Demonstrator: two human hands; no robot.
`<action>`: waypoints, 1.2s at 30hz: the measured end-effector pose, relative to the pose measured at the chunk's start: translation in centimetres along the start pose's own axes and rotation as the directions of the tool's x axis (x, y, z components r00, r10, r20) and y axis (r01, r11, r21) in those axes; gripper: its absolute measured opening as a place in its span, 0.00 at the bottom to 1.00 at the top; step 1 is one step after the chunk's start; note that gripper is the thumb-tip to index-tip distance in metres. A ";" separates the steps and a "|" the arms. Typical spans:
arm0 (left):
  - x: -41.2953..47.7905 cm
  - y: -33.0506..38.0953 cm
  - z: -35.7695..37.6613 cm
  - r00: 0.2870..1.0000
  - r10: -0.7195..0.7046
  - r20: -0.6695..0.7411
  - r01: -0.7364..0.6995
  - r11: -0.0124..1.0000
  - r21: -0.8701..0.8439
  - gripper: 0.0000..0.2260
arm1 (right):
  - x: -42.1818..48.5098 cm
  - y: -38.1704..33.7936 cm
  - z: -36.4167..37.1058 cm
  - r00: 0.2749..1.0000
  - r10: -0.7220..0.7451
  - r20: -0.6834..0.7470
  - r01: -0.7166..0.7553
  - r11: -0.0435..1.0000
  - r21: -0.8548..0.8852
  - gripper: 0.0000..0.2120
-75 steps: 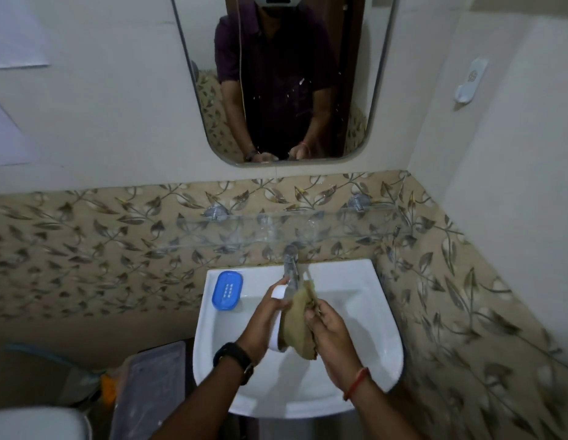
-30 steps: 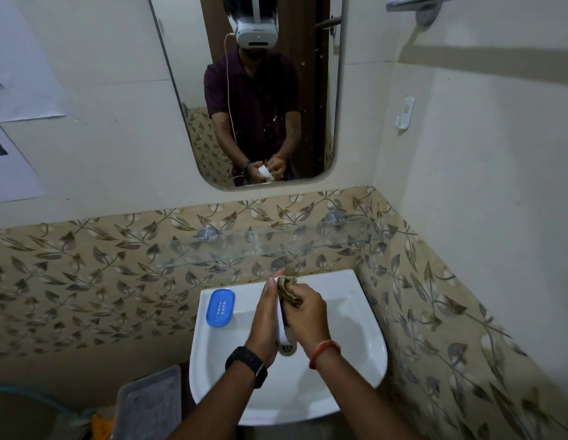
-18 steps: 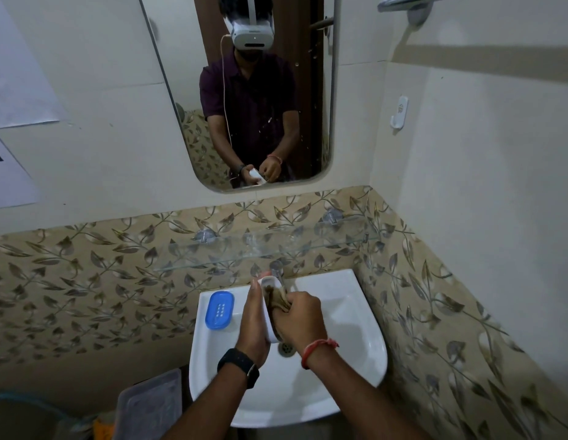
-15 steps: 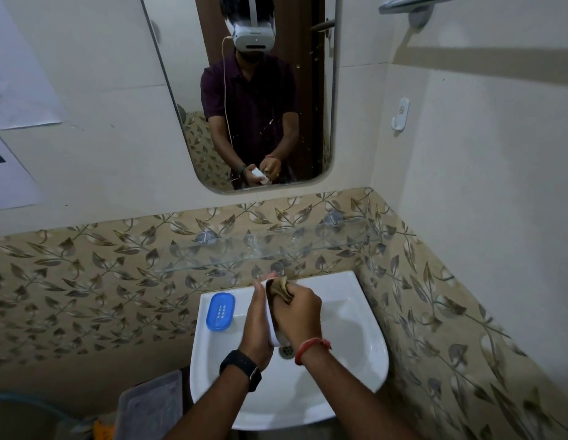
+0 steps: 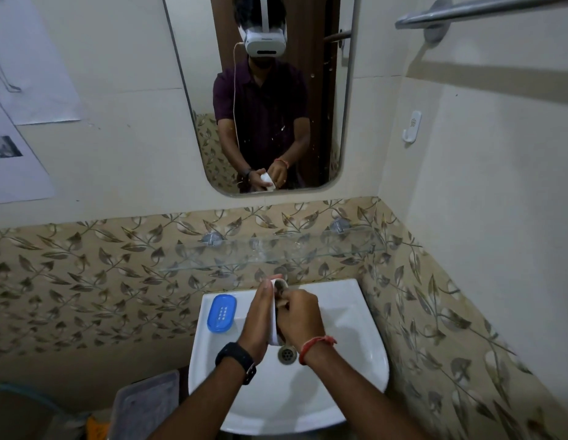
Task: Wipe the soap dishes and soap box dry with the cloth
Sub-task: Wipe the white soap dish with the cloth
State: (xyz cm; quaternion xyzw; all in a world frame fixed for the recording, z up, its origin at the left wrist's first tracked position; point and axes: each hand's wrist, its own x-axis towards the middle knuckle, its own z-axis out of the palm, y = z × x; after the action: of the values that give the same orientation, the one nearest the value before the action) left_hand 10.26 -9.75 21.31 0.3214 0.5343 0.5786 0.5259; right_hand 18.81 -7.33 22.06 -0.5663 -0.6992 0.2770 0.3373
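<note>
Leaf-patterned tiles ran behind a white sink [image 5: 355, 315], with a glass shelf [image 5: 276, 253] just above it and a mirror [image 5: 333, 90] higher on the wall. Over the basin, above the drain [image 5: 287, 354], a person held a white soap dish [image 5: 273, 335] up on its edge. The left hand [image 5: 259, 315] grasped it from the outer side, palm against its back; the thumb was hidden. The right hand [image 5: 301, 315] was curled round a bunched brownish cloth [image 5: 280, 286] and pressed it into the dish's inner face, so the dish sat sandwiched between the two hands. A blue soap dish [image 5: 221, 312] lay flat on the sink's back left ledge, apart from both hands. No soap box could be picked out with certainty.

The white dish looked like thin hard plastic: probably light and stiff, and likely slick where wet, so a loose grip could let it slip and clatter into the basin. Holding it by its long rims, as the left hand seemed to, would leave the hollow free for wiping. The cloth was soft and limp and should follow ridges and corners if pushed in with the fingertips. The blue dish sat low on the ledge; pinching its long sides would probably lift it more surely than sliding it.
</note>
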 end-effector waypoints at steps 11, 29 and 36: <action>0.5 0.4 -0.2 1.000 -0.005 -0.023 0.004 0.998 -0.055 0.17 | 1.3 0.0 -0.7 0.992 -0.019 0.125 0.025 0.999 -0.046 0.17; 0.5 1.5 -0.8 0.998 0.007 -0.056 -0.012 0.997 -0.081 0.18 | 1.0 0.3 -1.1 0.943 -0.223 0.248 0.187 0.969 0.161 0.09; 0.0 0.9 0.3 1.000 0.005 -0.007 -0.005 0.999 -0.037 0.22 | 1.0 -0.1 -0.5 0.996 -0.052 -0.069 0.073 0.932 0.356 0.12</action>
State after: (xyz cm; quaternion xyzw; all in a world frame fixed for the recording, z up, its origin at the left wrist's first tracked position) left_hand 10.31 -9.59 22.26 0.3110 0.5246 0.5906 0.5285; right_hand 19.02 -6.38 22.60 -0.4807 -0.6445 0.3720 0.4638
